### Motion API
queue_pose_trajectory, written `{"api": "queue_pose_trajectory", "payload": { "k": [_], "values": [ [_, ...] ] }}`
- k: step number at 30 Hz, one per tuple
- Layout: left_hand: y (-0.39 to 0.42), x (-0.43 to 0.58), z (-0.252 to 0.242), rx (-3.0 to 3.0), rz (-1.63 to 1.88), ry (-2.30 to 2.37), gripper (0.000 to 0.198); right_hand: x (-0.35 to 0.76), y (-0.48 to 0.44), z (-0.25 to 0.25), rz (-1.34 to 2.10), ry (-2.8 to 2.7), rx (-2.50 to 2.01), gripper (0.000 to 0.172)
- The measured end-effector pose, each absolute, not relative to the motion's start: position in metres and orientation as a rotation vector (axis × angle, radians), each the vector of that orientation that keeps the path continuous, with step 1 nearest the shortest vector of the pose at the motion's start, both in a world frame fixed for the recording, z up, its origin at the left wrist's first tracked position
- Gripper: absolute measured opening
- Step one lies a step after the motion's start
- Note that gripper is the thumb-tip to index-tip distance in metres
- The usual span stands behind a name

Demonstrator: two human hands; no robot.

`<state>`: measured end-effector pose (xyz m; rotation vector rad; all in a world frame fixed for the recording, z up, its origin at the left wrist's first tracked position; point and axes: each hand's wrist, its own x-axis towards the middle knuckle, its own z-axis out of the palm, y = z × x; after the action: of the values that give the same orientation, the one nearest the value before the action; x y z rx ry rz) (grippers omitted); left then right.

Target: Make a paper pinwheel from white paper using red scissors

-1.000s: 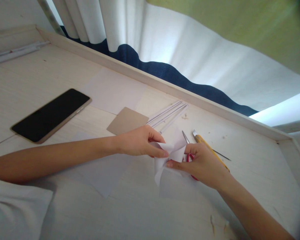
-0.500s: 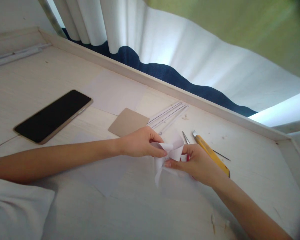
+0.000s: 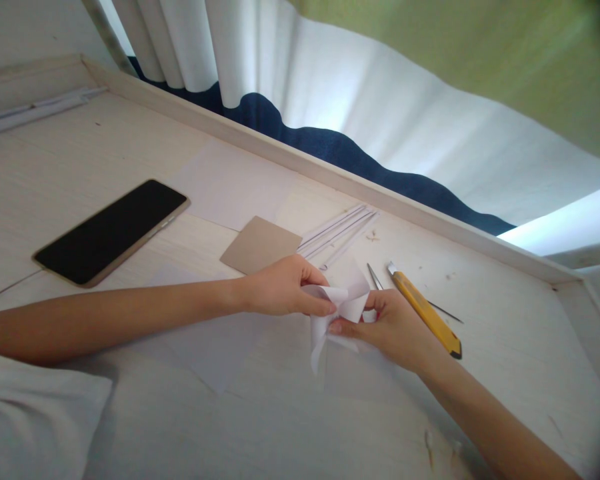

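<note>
A white paper pinwheel with curled, folded-in blades is held between my two hands, just above the table. My left hand pinches it from the left, thumb on top near its middle. From the right, my right hand grips its lower edge between thumb and fingers. Scissors lie behind my right hand, their handles mostly hidden by it. Beside that hand is a yellow utility knife, and a thin dark pointed rod sticks out from beneath it.
On the white table lie a black phone, a beige card square, thin rolled paper sticks and white paper sheets. A raised wooden edge runs along the back, before a curtain. Cotton swabs lie near the front.
My hands keep their hold on the pinwheel and barely move. The table and the things on it have shifted slightly to the right in view.
</note>
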<state>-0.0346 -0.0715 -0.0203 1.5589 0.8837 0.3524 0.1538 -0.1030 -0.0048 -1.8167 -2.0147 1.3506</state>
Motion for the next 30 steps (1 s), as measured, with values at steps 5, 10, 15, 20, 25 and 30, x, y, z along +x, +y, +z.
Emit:
{"api": "queue_pose_trajectory", "payload": {
  "k": [5, 10, 15, 20, 25, 30],
  "values": [
    [-0.0709, -0.0336, -0.0202, 1.404, 0.331, 0.831, 0.021, 0.1552, -0.1032, -0.006, 1.421, -1.953, -1.818, 0.04],
    [-0.0699, -0.034, -0.0201, 1.181, 0.312, 0.738, 0.009, 0.1531, -0.1041, -0.002, 1.485, -1.917, -1.755, 0.035],
    [-0.0672, -0.0362, -0.0216, 1.092, 0.283, 0.663, 0.005, 0.1513, -0.1045, -0.001, 1.536, -1.903, -1.684, 0.035],
    [-0.0659, -0.0367, -0.022, 1.133, 0.272, 0.671, 0.004, 0.1501, -0.1038, -0.0034, 1.505, -1.956, -1.688, 0.035],
    [-0.0667, -0.037, -0.0207, 1.186, 0.278, 0.735, 0.006, 0.1504, -0.1044, -0.0059, 1.475, -1.962, -1.753, 0.039],
    [-0.0662, -0.0364, -0.0208, 1.173, 0.265, 0.748, 0.005, 0.1518, -0.1037, -0.0075, 1.447, -1.999, -1.769, 0.039]
  ]
}}
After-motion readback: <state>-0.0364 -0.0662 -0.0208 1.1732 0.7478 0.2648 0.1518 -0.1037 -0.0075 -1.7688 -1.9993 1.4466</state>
